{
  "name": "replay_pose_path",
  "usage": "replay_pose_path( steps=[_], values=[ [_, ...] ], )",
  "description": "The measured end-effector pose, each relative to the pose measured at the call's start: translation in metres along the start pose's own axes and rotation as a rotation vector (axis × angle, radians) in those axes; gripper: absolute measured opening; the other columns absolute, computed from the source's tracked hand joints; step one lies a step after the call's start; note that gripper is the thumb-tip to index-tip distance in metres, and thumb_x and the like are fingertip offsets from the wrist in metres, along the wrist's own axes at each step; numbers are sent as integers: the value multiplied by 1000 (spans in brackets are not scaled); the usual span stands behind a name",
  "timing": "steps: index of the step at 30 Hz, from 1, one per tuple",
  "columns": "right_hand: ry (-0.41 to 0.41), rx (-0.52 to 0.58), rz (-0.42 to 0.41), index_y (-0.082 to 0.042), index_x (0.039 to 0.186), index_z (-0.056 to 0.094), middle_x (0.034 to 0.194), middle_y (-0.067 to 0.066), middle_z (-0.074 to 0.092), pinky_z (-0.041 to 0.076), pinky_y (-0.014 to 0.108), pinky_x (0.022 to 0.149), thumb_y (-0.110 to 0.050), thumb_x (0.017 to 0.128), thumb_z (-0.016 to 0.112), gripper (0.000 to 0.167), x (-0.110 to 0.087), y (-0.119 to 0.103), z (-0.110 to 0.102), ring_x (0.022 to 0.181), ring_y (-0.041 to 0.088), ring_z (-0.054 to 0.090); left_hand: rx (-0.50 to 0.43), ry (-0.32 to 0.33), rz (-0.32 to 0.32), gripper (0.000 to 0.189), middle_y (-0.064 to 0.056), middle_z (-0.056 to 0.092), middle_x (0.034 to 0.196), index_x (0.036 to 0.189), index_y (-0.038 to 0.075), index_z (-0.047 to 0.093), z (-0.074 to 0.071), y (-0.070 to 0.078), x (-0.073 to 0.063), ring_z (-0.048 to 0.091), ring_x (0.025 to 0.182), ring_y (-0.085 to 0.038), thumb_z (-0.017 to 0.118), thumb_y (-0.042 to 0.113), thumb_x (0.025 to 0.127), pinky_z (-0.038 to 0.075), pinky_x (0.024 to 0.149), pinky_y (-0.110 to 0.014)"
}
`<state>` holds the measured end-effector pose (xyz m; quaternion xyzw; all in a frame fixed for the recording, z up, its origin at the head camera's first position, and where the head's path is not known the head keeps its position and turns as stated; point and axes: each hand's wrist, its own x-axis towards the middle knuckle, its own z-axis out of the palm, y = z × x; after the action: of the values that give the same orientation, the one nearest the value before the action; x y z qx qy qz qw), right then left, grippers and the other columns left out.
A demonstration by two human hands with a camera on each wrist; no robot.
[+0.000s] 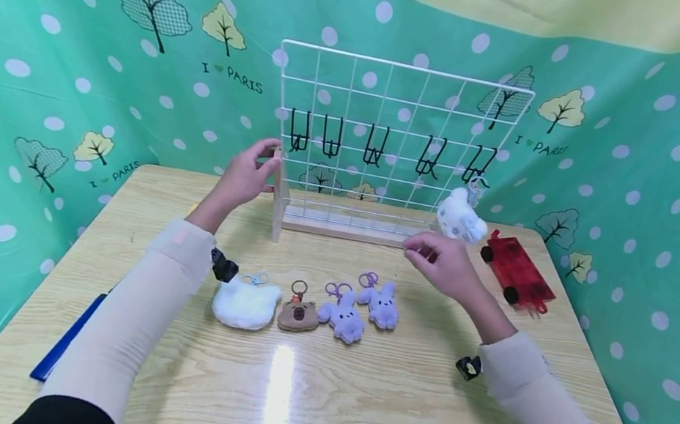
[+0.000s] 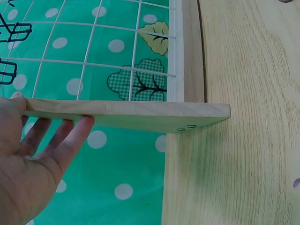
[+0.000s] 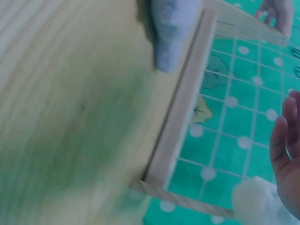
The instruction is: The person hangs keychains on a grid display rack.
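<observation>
My left hand [image 1: 247,174] grips the upright wooden end panel [image 2: 126,110] of a white wire grid rack [image 1: 401,96], with the fingertips against the panel's outer face. Near the rack's right end, my right hand [image 1: 446,264] has loosely bent fingers and holds nothing. Just above it hangs a white plush keychain with blue spots [image 1: 460,215], at the rightmost black hook [image 1: 480,164]. The same plush [image 3: 255,204] appears blurred beside the right hand [image 3: 288,164] in the right wrist view.
Before the rack lie a white plush keychain [image 1: 245,304], a brown bear-faced one [image 1: 298,315] and two purple bunny ones [image 1: 344,319]. A red plaid item with black round parts [image 1: 517,271] sits at right. A flat blue object [image 1: 67,339] lies at left, partly behind the sleeve.
</observation>
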<state>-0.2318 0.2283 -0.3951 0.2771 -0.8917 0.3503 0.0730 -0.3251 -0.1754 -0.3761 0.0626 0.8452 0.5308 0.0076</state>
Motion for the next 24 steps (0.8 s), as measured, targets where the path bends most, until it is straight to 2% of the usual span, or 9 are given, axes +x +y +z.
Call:
replay_pose_path(
  steps=[4, 9, 14, 24],
  values=[
    [-90, 16, 14, -6, 111, 74, 93, 6, 75, 57, 23, 65, -11, 97, 69, 16, 6, 8, 18, 76, 11, 65, 5, 1, -9, 48, -11, 44, 156, 156, 26, 37, 1, 0, 0, 51, 138, -38, 46, 33, 110, 61, 92, -50],
    [-196, 32, 73, -5, 114, 74, 99, 5, 76, 59, 26, 72, -14, 97, 69, 20, 12, 16, 36, 82, 13, 67, 5, -5, -13, 47, -11, 44, 156, 155, 28, 38, 2, -2, 1, 51, 138, -37, 46, 35, 109, 62, 93, -48],
    [-253, 57, 131, -5, 116, 73, 102, 5, 76, 59, 29, 79, -15, 97, 68, 22, 14, 27, 50, 88, 16, 67, -4, -6, -9, 47, -11, 44, 156, 155, 29, 40, 3, -2, 1, 51, 138, -37, 46, 36, 109, 62, 91, -46],
    [-374, 17, 198, -12, 120, 73, 97, -1, 74, 58, 25, 72, -19, 96, 71, 25, 23, 39, 67, 81, 9, 65, 6, 4, 8, 46, -11, 46, 155, 154, 28, 40, 0, 0, -2, 53, 135, -37, 47, 34, 109, 64, 88, -42]
  ],
)
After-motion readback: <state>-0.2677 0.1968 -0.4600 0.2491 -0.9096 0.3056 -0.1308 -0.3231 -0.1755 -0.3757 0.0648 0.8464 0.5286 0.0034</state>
